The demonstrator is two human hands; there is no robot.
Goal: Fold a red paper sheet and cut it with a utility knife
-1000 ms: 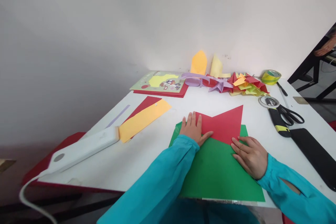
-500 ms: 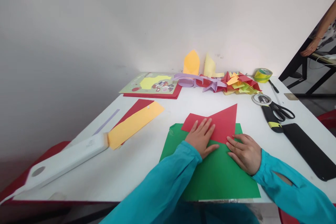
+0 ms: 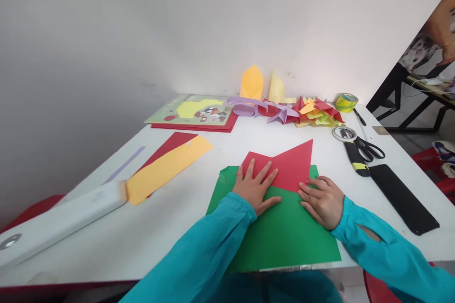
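A folded red paper (image 3: 291,165) lies on a green sheet (image 3: 284,236) at the table's near edge. My left hand (image 3: 255,185) lies flat on the red paper's left part, fingers spread. My right hand (image 3: 320,200) rests on the green sheet with its fingertips at the red paper's lower right edge, fingers stretched out. Both arms are in teal sleeves. Neither hand grips anything.
On the white table (image 3: 199,208): a yellow strip over a red sheet (image 3: 167,166), a white device (image 3: 57,222) at left, a picture sheet (image 3: 192,111), folded coloured papers (image 3: 305,112), a tape roll (image 3: 346,102), scissors (image 3: 366,147), a black flat case (image 3: 401,197). Another person stands far right.
My left hand slid right across the red paper and then back to its left part. The view drifted, so everything sits further left in the picture.
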